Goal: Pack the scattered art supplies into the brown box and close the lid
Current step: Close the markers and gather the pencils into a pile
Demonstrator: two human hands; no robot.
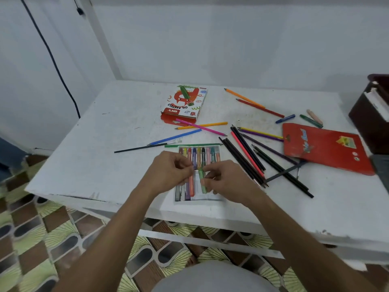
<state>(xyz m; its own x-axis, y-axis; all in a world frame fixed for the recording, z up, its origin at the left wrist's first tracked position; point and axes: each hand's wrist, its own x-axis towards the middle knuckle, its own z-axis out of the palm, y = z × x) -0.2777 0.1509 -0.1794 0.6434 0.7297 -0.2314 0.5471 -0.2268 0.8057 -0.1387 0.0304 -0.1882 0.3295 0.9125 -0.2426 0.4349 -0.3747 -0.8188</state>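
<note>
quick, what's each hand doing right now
Left hand: fingers curled over the crayon tray; what it pinches cannot be told.
Right hand: pinching a green crayon.

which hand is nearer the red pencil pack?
Right. The right hand is over the pastel tray, left of the red pencil pack; the left hand is further left.

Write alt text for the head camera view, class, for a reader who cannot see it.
Two hands, left hand and right hand, hold a green pastel over a clear pastel tray on a white table. Coloured pencils, an oil pastels box and a red packet lie scattered beyond.
</note>
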